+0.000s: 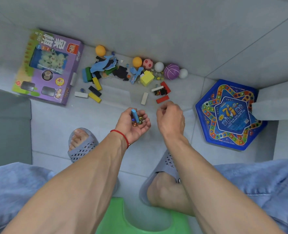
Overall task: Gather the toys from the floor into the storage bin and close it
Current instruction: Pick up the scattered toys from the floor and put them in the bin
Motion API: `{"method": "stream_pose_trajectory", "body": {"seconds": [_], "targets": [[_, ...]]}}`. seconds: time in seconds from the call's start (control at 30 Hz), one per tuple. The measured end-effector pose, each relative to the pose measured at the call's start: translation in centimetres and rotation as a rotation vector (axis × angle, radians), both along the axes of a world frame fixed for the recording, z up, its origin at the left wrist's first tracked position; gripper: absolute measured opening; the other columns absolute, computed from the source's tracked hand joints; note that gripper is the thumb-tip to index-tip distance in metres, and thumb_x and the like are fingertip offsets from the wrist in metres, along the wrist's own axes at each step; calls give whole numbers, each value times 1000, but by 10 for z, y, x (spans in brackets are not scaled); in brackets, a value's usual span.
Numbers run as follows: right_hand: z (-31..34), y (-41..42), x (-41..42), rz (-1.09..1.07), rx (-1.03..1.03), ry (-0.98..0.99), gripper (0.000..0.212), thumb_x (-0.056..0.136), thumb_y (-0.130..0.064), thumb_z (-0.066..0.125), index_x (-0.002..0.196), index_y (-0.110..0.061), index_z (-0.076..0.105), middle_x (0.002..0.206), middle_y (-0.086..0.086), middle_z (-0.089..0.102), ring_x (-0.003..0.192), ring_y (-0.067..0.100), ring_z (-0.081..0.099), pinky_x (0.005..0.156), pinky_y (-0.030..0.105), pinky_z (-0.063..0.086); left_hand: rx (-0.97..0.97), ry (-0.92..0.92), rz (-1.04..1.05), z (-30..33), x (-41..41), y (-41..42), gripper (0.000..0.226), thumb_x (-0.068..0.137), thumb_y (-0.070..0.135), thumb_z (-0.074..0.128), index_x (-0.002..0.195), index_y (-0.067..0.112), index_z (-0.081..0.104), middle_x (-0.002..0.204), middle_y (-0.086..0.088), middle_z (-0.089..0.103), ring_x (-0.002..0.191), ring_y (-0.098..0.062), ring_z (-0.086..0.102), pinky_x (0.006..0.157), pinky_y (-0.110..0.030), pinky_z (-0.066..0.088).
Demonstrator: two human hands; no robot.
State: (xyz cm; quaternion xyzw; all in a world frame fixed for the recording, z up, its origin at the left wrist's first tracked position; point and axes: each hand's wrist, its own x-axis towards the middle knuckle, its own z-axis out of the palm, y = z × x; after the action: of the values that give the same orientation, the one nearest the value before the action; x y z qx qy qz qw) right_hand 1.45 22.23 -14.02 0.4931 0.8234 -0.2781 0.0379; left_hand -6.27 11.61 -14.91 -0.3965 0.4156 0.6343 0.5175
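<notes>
The left hand (133, 123) was cupped with its palm up. It held a small blue block (134, 115) standing on end and a few shiny marbles (137, 121), with the fingers curled around them. A red string (123, 135) was tied around that wrist. The right hand (171, 118) was just beside it, with the back of the hand up and the fingers curled in. I could not tell if it held anything.

Most of the toys lay on the gray floor (106, 119) by the wall. A red block (162, 99) lay just past the right hand, and a white block (144, 98) lay near it. Farther off sat a yellow cube (147, 78), blue animal shapes (102, 64), 2 orange balls (100, 50), a pink ball (147, 63) and a purple ball (171, 71). A purple game box (50, 66) lay to the left, and a blue star game board (231, 115) lay to the right. No storage bin could be seen for sure.

The person wore gray slippers (82, 146) and sat on a green stool (121, 220).
</notes>
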Motion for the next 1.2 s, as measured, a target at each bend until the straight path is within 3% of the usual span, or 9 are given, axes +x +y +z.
{"method": "stream_pose_trajectory", "body": {"seconds": [0.13, 0.23, 0.3, 0.37, 0.57, 0.97, 1.03, 1.1, 1.2], "targets": [[-57, 8, 4, 123, 24, -204, 32, 96, -13, 58, 126, -7, 49, 121, 15, 52, 108, 33, 56, 81, 41, 48, -7, -1, -24, -7, 2, -7, 35, 98, 33, 50, 72, 11, 58, 68, -7, 54, 62, -19, 52, 59, -27, 51], [-80, 3, 9, 209, 150, -130, 35, 82, 14, 55, 114, 2, 58, 101, 22, 58, 88, 38, 58, 69, 42, 47, -31, -12, -8, -12, 1, -11, 32, 98, 34, 54, 75, 12, 56, 68, -6, 53, 60, -18, 49, 53, -25, 48], [-81, 6, 8, 208, 251, -4, 34, 74, 20, 48, 102, 5, 62, 92, 23, 56, 76, 35, 56, 62, 41, 51, -27, -32, 5, -14, 0, -11, 29, 98, 31, 55, 77, 12, 56, 68, -6, 54, 60, -18, 50, 52, -25, 48], [-76, 25, -3, 227, 171, 63, 31, 82, 14, 44, 107, 4, 59, 105, 22, 51, 81, 32, 54, 70, 43, 52, -23, -51, 12, -16, -1, -10, 28, 99, 31, 54, 78, 12, 57, 68, -6, 55, 60, -18, 52, 52, -25, 48], [-64, 79, -45, 527, 97, 50, 49, 86, -6, 67, 132, -9, 50, 124, 17, 44, 90, 36, 58, 76, 45, 54, -27, -64, 32, -19, 1, -5, 29, 100, 30, 53, 78, 12, 56, 67, -6, 54, 59, -18, 50, 51, -24, 45], [-61, 96, -57, 1033, 232, -175, 34, 91, -7, 60, 123, 0, 53, 118, 20, 55, 107, 37, 52, 80, 43, 41, -32, -88, 42, -6, 16, -1, 30, 100, 32, 53, 80, 11, 58, 66, -7, 55, 58, -18, 50, 50, -24, 45], [-53, 93, -54, 901, 185, -98, 28, 92, -13, 59, 117, -1, 55, 114, 19, 57, 103, 35, 54, 78, 42, 42, -26, -76, 48, 2, 13, -2, 30, 100, 32, 53, 77, 11, 55, 65, -6, 54, 58, -18, 48, 47, -22, 42], [-37, 86, -51, 469, 37, 12, 20, 90, -25, 62, 104, -9, 60, 96, 7, 61, 82, 22, 58, 67, 34, 44, -12, -53, 39, 13, 6, -5, 32, 100, 33, 54, 75, 13, 51, 64, -5, 51, 55, -17, 44, 42, -20, 37], [-1, 67, -45, -286, -688, 280, 20, 92, -33, 56, 86, -15, 63, 69, 1, 54, 50, 12, 50, 46, 23, 33, -26, 20, 12, 37, -14, -17, 33, 100, 39, 54, 76, 17, 47, 62, -1, 48, 46, -12, 38, 34, -18, 26]]}}
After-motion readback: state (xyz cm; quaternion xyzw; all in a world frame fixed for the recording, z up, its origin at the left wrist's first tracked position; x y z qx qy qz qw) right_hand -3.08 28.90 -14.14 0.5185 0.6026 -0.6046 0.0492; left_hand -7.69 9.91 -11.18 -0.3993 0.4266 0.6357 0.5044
